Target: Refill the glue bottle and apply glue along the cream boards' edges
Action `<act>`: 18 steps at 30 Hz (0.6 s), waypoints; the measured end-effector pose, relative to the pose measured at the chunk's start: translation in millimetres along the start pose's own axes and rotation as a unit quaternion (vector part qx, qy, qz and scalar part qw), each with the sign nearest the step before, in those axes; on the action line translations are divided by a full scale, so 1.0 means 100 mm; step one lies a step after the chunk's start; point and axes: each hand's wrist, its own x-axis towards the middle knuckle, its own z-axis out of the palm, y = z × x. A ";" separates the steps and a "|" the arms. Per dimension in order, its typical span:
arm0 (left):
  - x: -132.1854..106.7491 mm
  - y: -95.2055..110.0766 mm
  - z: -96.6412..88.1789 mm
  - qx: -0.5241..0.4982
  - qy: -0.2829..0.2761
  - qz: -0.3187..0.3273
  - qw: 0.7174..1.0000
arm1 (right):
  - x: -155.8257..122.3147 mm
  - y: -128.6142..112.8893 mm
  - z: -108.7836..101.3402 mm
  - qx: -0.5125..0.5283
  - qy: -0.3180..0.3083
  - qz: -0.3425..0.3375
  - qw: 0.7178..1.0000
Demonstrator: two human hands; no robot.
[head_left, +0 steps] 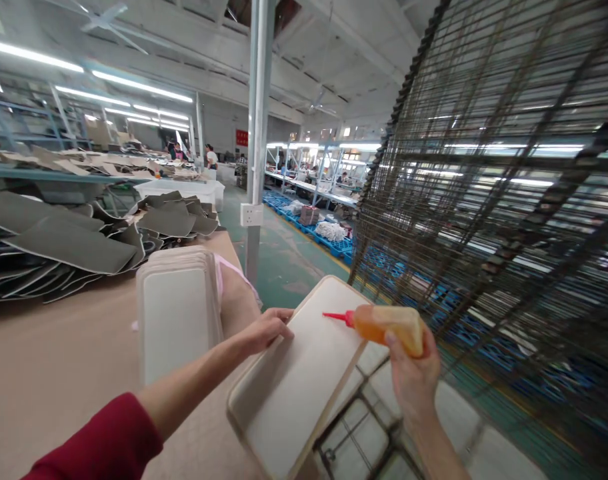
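Observation:
My left hand [265,329] grips the left edge of a cream rectangular panel [299,380] that lies tilted across the table's corner. My right hand [413,373] is wrapped round an orange squeeze bottle [390,325]. The bottle lies sideways, and its red nozzle [337,317] points left over the panel's upper part, close to the surface. I cannot tell whether the tip touches the panel. A red sleeve covers my left forearm at the bottom left.
A stack of similar cream panels [179,313] stands on the brown table [59,360]. Dark grey sheets [69,243] are heaped at the left. A tall wire rack [494,200] fills the right side, with lower wire shelves [364,433]. A steel post [258,133] stands ahead.

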 end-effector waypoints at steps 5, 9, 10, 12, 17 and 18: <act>0.38 0.05 0.43 -0.007 0.008 0.022 1.000 | -0.03 -0.06 -0.40 0.006 -0.051 0.051 0.997; 0.86 0.09 0.72 -0.004 0.053 0.058 0.997 | 0.07 -0.28 -0.95 0.054 0.050 0.036 0.997; 1.00 0.07 0.80 0.003 0.060 0.065 0.996 | 0.18 -0.37 -1.16 0.067 0.101 0.013 0.993; 1.26 -0.02 0.99 0.021 0.065 0.066 0.996 | 0.39 -0.52 -1.65 0.077 0.176 -0.018 0.981; 1.79 -0.81 1.61 0.058 0.047 0.015 0.997 | 0.25 -0.43 -2.83 -0.075 0.262 0.067 0.960; 1.86 -1.05 1.73 0.067 0.037 -0.003 0.997 | 0.11 -0.34 -2.99 -0.101 0.258 0.085 0.957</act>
